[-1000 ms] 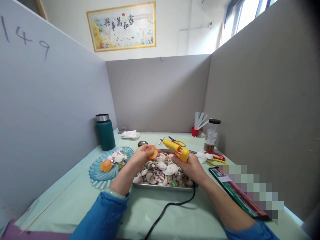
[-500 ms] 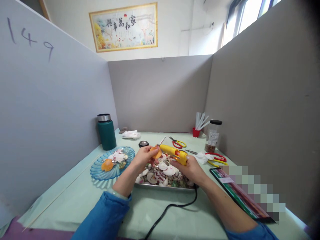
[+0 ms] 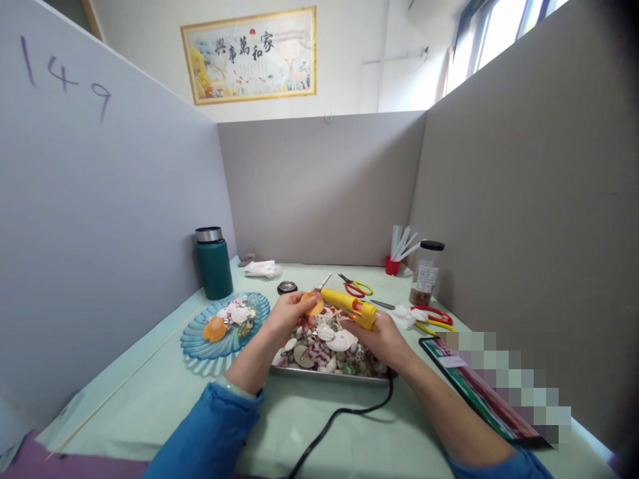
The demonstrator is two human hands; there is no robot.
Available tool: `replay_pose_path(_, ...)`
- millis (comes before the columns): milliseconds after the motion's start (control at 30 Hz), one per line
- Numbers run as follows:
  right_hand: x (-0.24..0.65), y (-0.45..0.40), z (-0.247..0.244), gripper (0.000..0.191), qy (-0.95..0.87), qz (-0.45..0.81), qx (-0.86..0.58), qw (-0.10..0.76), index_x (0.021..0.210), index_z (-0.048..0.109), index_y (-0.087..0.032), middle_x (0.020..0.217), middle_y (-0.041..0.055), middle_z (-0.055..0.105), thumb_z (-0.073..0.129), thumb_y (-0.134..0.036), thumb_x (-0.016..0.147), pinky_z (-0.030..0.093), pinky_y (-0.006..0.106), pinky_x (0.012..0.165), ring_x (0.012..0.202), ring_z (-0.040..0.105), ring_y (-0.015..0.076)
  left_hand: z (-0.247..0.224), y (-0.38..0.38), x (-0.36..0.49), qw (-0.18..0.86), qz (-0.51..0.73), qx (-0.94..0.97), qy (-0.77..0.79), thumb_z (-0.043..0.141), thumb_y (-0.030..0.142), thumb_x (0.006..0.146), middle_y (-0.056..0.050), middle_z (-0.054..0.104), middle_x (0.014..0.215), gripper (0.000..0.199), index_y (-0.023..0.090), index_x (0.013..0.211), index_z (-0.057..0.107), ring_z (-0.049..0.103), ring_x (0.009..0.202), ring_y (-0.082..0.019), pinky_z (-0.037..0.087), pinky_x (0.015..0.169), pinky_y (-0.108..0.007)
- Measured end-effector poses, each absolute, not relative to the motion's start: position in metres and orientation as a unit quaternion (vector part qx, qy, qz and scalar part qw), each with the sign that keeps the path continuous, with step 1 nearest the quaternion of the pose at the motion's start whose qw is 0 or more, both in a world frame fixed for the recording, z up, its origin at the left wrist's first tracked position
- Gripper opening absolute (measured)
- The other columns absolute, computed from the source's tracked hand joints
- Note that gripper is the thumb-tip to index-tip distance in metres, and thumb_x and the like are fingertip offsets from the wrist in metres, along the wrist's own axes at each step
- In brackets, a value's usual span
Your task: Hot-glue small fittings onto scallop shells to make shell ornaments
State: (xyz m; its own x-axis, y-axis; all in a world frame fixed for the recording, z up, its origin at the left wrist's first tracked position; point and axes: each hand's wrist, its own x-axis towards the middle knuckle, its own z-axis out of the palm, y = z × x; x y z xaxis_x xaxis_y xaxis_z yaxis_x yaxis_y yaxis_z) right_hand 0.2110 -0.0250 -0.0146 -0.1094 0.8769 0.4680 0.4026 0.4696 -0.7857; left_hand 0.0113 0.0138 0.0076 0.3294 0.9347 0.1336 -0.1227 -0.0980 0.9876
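Note:
Between the fingers of my left hand (image 3: 289, 314) is an orange seashell (image 3: 313, 305), held over the tray. My right hand (image 3: 378, 338) is wrapped round a yellow hot glue gun (image 3: 344, 301), its nozzle pointing left at the shell's upper edge. Whether the tip touches the shell I cannot tell. Beneath both hands lies a metal tray (image 3: 329, 377) heaped with mixed seashells (image 3: 319, 352). A black cord (image 3: 344, 411) runs from the gun across the table. To the left, a blue scalloped plate (image 3: 192, 342) carries another orange shell (image 3: 215, 328) and white shells (image 3: 238, 311).
A green bottle (image 3: 214, 266) stands at the left wall. Scissors (image 3: 355, 286), a red cup of glue sticks (image 3: 393, 266), a lidded jar (image 3: 425, 276) and red-and-yellow handles (image 3: 433, 316) lie towards the right. A dark-edged flat panel (image 3: 479, 386) sits near my right forearm. Partitions surround the table.
Both hands keep the shell and glue gun in nearly the same place. The whole view has shifted very slightly.

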Motion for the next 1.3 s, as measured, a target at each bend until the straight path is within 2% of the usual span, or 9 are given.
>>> replay_pose_path(233, 0.2117, -0.0222, -0.0171, 0.032, -0.689, 0.25, -0.454, 0.506, 0.094, 0.069, -0.014, 0.087, 0.0065, 0.068, 0.064, -0.04, 0.075, 0.049, 0.031, 0.068, 0.074, 0.061, 0.0203, 0.0039, 0.0158, 0.0092, 0.565, 0.469, 0.587, 0.341, 0.069, 0.042, 0.072, 0.002, 0.057, 0.053, 0.032, 0.011, 0.078, 0.061, 0.049, 0.04, -0.006, 0.036, 0.036, -0.016)
replay_pose_path(433, 0.211, -0.0224, -0.0184, 0.03, -0.692, 0.254, -0.454, 0.501, 0.09, 0.069, -0.013, 0.076, 0.0038, 0.067, 0.063, -0.039, 0.076, 0.048, 0.029, 0.062, 0.067, 0.059, 0.0178, 0.0073, 0.014, 0.0111, 0.57, 0.456, 0.586, 0.351, 0.071, 0.04, 0.07, 0.001, 0.058, 0.058, 0.032, 0.011, 0.078, 0.061, 0.05, 0.04, -0.006, 0.035, 0.035, -0.015)
replay_pose_path(600, 0.2095, -0.0222, -0.0178, 0.029, -0.689, 0.255, -0.451, 0.506, 0.091, 0.069, -0.013, 0.081, 0.0047, 0.068, 0.062, -0.036, 0.075, 0.048, 0.028, 0.064, 0.071, 0.061, 0.0186, 0.0076, 0.0123, 0.0135, 0.571, 0.443, 0.595, 0.351, 0.071, 0.036, 0.07, 0.0, 0.06, 0.062, 0.028, 0.011, 0.081, 0.063, 0.05, 0.041, -0.005, 0.036, 0.035, -0.014)
replay_pose_path(767, 0.2091, -0.0226, -0.0171, 0.029, -0.684, 0.275, -0.444, 0.51, 0.093, 0.068, -0.012, 0.083, 0.0039, 0.068, 0.063, -0.033, 0.074, 0.047, 0.026, 0.063, 0.07, 0.061, 0.017, 0.0079, 0.0133, 0.0132, 0.585, 0.457, 0.566, 0.36, 0.074, 0.03, 0.069, 0.001, 0.059, 0.058, 0.024, 0.01, 0.078, 0.064, 0.048, 0.039, -0.004, 0.037, 0.035, -0.013)
replay_pose_path(967, 0.2098, -0.0225, -0.0186, 0.03, -0.683, 0.271, -0.448, 0.51, 0.095, 0.068, -0.013, 0.083, 0.003, 0.068, 0.063, -0.033, 0.073, 0.048, 0.025, 0.063, 0.071, 0.061, 0.0168, 0.0116, 0.0168, 0.0098, 0.616, 0.488, 0.509, 0.35, 0.071, 0.022, 0.071, -0.004, 0.066, 0.068, 0.025, 0.009, 0.093, 0.064, 0.046, 0.038, -0.003, 0.038, 0.035, -0.013)
replay_pose_path(1133, 0.2096, -0.0196, -0.0222, 0.032, -0.677, 0.293, -0.444, 0.508, 0.095, 0.069, -0.012, 0.083, 0.004, 0.068, 0.064, -0.035, 0.073, 0.049, 0.027, 0.064, 0.072, 0.061, 0.018, 0.011, 0.0178, 0.0092, 0.617, 0.504, 0.497, 0.345, 0.064, 0.023, 0.075, -0.002, 0.062, 0.057, 0.014, 0.011, 0.077, 0.058, 0.041, 0.033, -0.004, 0.031, 0.031, -0.014)
replay_pose_path(1300, 0.2114, -0.0196, -0.0212, 0.029, -0.67, 0.269, -0.467, 0.51, 0.089, 0.07, -0.014, 0.079, 0.0035, 0.068, 0.065, -0.038, 0.073, 0.049, 0.028, 0.063, 0.07, 0.061, 0.0184, 0.0076, 0.0167, 0.0085, 0.621, 0.478, 0.527, 0.329, 0.064, 0.031, 0.075, 0.001, 0.057, 0.051, 0.021, 0.015, 0.071, 0.051, 0.038, 0.031, -0.003, 0.025, 0.031, -0.014)
